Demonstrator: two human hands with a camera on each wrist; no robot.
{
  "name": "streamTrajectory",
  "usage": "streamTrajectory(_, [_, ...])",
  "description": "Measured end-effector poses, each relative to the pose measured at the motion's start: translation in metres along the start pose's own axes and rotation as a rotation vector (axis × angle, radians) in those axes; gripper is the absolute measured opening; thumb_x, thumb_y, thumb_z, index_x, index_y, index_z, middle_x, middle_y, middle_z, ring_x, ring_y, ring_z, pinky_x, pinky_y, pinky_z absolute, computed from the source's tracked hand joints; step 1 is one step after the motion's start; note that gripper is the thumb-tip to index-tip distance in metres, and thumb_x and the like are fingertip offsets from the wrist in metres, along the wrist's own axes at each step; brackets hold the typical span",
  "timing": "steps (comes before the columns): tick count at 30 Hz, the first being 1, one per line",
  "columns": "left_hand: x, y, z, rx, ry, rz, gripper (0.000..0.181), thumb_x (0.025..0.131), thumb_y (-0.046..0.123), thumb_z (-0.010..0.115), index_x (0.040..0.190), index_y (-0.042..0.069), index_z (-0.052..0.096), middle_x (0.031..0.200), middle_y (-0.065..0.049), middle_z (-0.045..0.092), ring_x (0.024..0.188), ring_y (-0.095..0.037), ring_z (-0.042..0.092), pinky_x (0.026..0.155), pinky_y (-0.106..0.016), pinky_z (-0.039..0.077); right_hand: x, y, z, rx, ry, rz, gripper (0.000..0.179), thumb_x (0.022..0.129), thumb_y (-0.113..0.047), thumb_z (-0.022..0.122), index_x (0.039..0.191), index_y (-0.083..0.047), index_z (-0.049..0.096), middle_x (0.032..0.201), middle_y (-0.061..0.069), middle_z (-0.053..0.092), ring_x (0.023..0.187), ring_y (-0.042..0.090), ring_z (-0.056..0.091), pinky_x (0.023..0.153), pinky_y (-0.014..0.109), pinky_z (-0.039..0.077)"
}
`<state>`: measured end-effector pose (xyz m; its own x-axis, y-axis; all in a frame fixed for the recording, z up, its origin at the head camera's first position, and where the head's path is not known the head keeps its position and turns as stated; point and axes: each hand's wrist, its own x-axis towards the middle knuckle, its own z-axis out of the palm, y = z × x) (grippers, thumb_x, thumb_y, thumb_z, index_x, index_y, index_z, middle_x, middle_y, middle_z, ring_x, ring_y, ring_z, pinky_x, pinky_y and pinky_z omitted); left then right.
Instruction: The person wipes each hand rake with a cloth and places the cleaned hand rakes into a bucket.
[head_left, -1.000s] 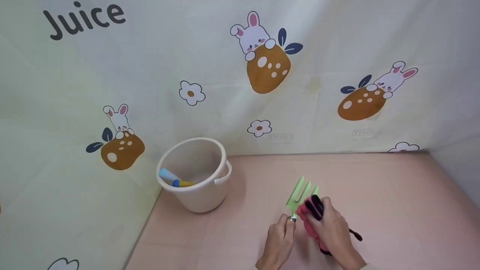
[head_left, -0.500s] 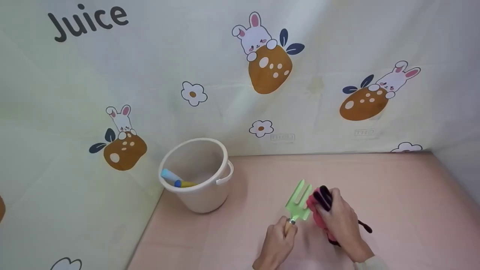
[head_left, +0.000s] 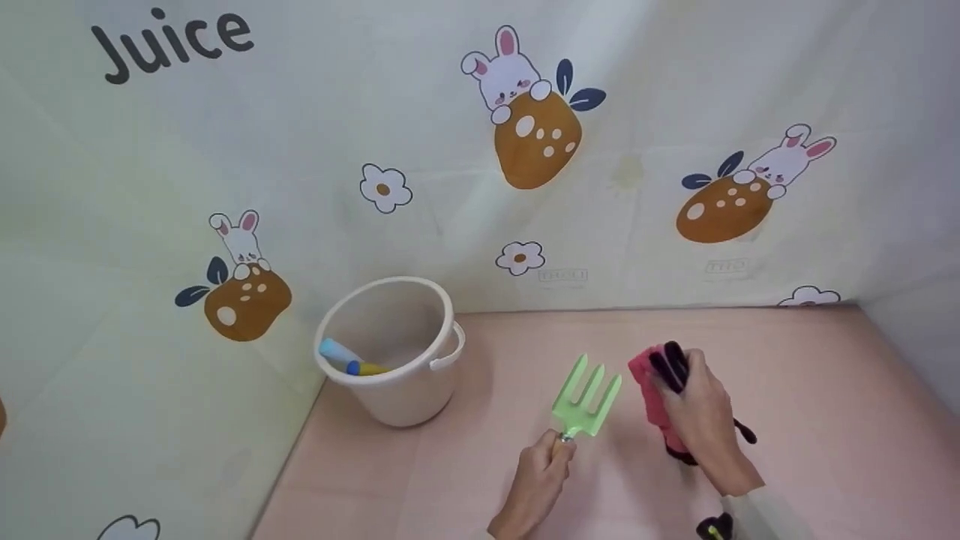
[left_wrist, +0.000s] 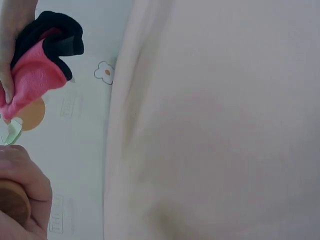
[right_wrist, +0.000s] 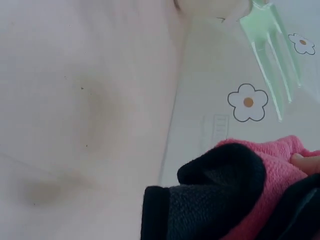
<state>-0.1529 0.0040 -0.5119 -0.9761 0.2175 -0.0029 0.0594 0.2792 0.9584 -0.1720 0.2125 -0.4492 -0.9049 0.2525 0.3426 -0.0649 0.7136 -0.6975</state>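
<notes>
My left hand (head_left: 536,476) grips the wooden handle (head_left: 562,448) of a small garden fork, whose light green three-tined head (head_left: 581,401) points away from me. The handle's round butt end (left_wrist: 14,202) shows in the left wrist view. To the right, my right hand (head_left: 701,409) holds a bunched pink cloth (head_left: 651,390) with black edging. In the right wrist view the cloth's dark grey underside (right_wrist: 210,205) hangs loose, and the fork's tines (right_wrist: 275,60) appear beyond it. Fork and cloth are apart, both held above the pink surface.
A white bucket (head_left: 409,401) with a side handle stands at the back left corner. Inside lean a light blue stick-like thing (head_left: 339,351) and a yellow one with a blue end (head_left: 367,368). A printed cloth wall (head_left: 442,150) borders the pink tabletop (head_left: 810,390).
The cloth in my right hand has come off the fork's tines and moved up and to the right. My left hand has shifted slightly left with the fork, leaving the whole head visible.
</notes>
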Motion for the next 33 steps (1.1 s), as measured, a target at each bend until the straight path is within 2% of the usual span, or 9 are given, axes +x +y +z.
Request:
streamTrajectory(5, [0.004, 0.001, -0.005, -0.059, -0.001, -0.074, 0.023, 0.095, 0.026, 0.047, 0.08, 0.009, 0.053, 0.053, 0.008, 0.041, 0.043, -0.005, 0.033, 0.038, -0.016, 0.025, -0.011, -0.006, 0.001, 0.103, -0.13, -0.023, 0.037, 0.084, -0.013, 0.068, 0.109, 0.001, 0.046, 0.098, 0.018, 0.06, 0.089, 0.027, 0.058, 0.076, 0.039, 0.049])
streamTrajectory(9, [0.005, 0.004, -0.005, -0.072, 0.005, -0.074, 0.024, 0.095, 0.027, 0.047, 0.08, 0.008, 0.053, 0.054, 0.007, 0.041, 0.042, -0.005, 0.034, 0.037, -0.017, 0.026, -0.026, -0.014, 0.01, 0.135, -0.172, -0.109, 0.036, 0.078, -0.004, 0.072, 0.107, -0.001, 0.051, 0.097, 0.011, 0.061, 0.09, 0.022, 0.059, 0.078, 0.038, 0.049])
streamTrajectory(11, [0.004, 0.005, -0.003, -0.072, 0.003, -0.055, 0.024, 0.094, 0.027, 0.048, 0.079, 0.009, 0.052, 0.054, 0.007, 0.04, 0.043, -0.004, 0.035, 0.038, -0.017, 0.027, -0.033, -0.018, 0.016, 0.119, -0.152, -0.167, 0.035, 0.075, -0.003, 0.074, 0.104, -0.003, 0.055, 0.094, 0.004, 0.06, 0.087, 0.016, 0.058, 0.075, 0.033, 0.049])
streamTrajectory(15, [0.002, 0.008, 0.0, -0.039, -0.015, -0.009, 0.023, 0.094, 0.025, 0.049, 0.077, 0.011, 0.049, 0.055, 0.007, 0.041, 0.045, -0.002, 0.037, 0.04, -0.016, 0.028, -0.042, -0.021, 0.026, 0.028, -0.042, -0.362, 0.039, 0.067, 0.0, 0.079, 0.1, -0.008, 0.058, 0.092, -0.004, 0.056, 0.084, 0.009, 0.057, 0.073, 0.031, 0.052])
streamTrajectory(18, [0.0, 0.011, 0.003, -0.017, -0.041, 0.009, 0.023, 0.094, 0.025, 0.049, 0.075, 0.014, 0.045, 0.055, 0.008, 0.041, 0.046, -0.001, 0.037, 0.041, -0.015, 0.028, -0.045, -0.021, 0.031, -0.068, 0.072, -0.492, 0.046, 0.061, 0.004, 0.082, 0.099, -0.009, 0.06, 0.09, -0.001, 0.054, 0.081, 0.012, 0.058, 0.069, 0.033, 0.052])
streamTrajectory(21, [-0.002, 0.015, 0.005, -0.021, -0.066, 0.017, 0.024, 0.094, 0.025, 0.049, 0.074, 0.014, 0.041, 0.054, 0.008, 0.04, 0.045, -0.001, 0.036, 0.041, -0.015, 0.027, -0.045, -0.02, 0.035, -0.145, 0.161, -0.574, 0.05, 0.056, 0.007, 0.082, 0.099, -0.011, 0.062, 0.089, 0.002, 0.054, 0.076, 0.016, 0.057, 0.063, 0.033, 0.049])
streamTrajectory(26, [-0.003, 0.017, 0.007, -0.023, -0.053, 0.028, 0.023, 0.094, 0.021, 0.048, 0.073, 0.013, 0.042, 0.055, 0.008, 0.04, 0.045, -0.001, 0.036, 0.041, -0.016, 0.026, -0.046, -0.017, 0.041, -0.156, 0.198, -0.653, 0.043, 0.057, 0.005, 0.082, 0.093, -0.012, 0.065, 0.087, 0.002, 0.054, 0.071, 0.015, 0.055, 0.059, 0.029, 0.045])
streamTrajectory(30, [-0.002, 0.017, 0.008, -0.013, -0.02, 0.039, 0.021, 0.093, 0.015, 0.046, 0.073, 0.012, 0.043, 0.055, 0.008, 0.04, 0.046, 0.0, 0.035, 0.043, -0.016, 0.026, -0.047, -0.016, 0.043, -0.143, 0.181, -0.668, 0.04, 0.057, 0.004, 0.083, 0.089, -0.013, 0.066, 0.086, 0.001, 0.055, 0.069, 0.014, 0.055, 0.058, 0.028, 0.044])
streamTrajectory(33, [-0.003, 0.017, 0.008, 0.011, -0.001, 0.071, 0.021, 0.093, 0.015, 0.046, 0.072, 0.011, 0.044, 0.056, 0.01, 0.039, 0.047, 0.001, 0.034, 0.043, -0.016, 0.026, -0.047, -0.015, 0.044, -0.14, 0.153, -0.652, 0.041, 0.057, 0.004, 0.083, 0.09, -0.014, 0.067, 0.087, -0.001, 0.055, 0.071, 0.013, 0.055, 0.059, 0.028, 0.045])
